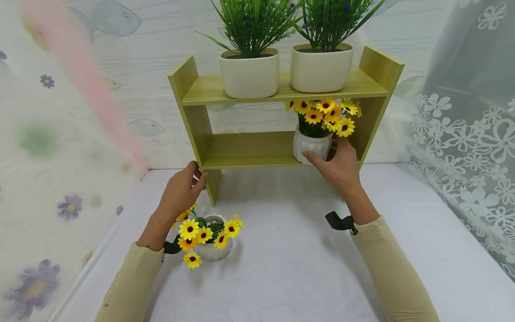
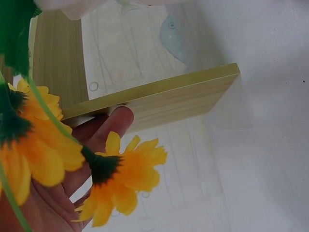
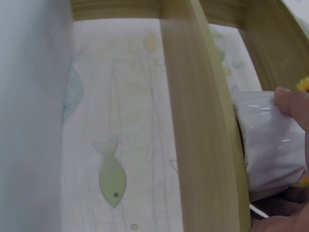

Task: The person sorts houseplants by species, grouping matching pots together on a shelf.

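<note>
My right hand (image 1: 338, 163) grips a white ribbed flower pot (image 1: 311, 145) filled with yellow artificial sunflowers, at the right end of the small wooden shelf's (image 1: 253, 150) lower board. In the right wrist view the thumb lies across the glossy white pot (image 3: 273, 140), whose base is right at the board's front edge. At the other end, my left hand (image 1: 181, 188) holds the shelf's left side panel (image 2: 178, 99) low down, thumb on one face and fingers partly hidden. A second white pot of sunflowers (image 1: 215, 250) stands on the table below my left wrist.
Two cream planters (image 1: 250, 76) with tall green plants stand on the top board. The shelf rests on a white-covered table (image 1: 277, 268). Behind it hangs a fish-print curtain (image 1: 161, 89), with a lacy flowered sheet (image 1: 474, 147) at the right.
</note>
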Available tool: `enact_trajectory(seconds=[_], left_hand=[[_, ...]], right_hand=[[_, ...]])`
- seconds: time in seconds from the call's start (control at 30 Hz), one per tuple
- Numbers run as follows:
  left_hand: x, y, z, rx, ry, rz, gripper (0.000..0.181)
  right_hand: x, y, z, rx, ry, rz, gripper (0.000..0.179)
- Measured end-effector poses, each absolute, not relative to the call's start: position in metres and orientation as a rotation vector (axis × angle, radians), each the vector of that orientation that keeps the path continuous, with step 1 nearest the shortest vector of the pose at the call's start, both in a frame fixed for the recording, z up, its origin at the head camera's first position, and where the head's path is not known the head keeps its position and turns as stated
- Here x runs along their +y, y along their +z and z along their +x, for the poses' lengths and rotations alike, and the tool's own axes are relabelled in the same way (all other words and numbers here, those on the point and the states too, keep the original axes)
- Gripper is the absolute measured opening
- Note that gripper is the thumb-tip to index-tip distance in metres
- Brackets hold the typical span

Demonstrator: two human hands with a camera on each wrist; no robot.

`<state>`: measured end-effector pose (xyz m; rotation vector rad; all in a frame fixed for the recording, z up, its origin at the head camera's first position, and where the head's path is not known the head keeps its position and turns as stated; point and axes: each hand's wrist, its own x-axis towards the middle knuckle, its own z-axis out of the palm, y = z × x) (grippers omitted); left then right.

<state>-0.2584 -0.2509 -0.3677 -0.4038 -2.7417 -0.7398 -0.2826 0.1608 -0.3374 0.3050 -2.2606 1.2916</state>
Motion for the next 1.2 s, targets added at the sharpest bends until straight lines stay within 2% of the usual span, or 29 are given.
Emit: enact_trajectory(seconds=[0.23, 0.63, 1.2], left_hand=[[-0.250, -0.368, -0.258, -2.741, -0.739, -0.392, 0.029], [-0.251, -0.368, -0.257, -2.748, -0.740, -0.391, 0.030], [-0.251, -0.368, -0.256, -2.756, -0.742, -0.384, 0.029]], right_hand=[[0.160, -0.340, -0.283, -2.265, 1.179, 0.330, 0.089], [0.150, -0.348, -0.279, -2.302, 0.982, 0.329, 0.109], [0.137, -0.357, -0.261, -2.192, 0.952, 0.255, 0.100]])
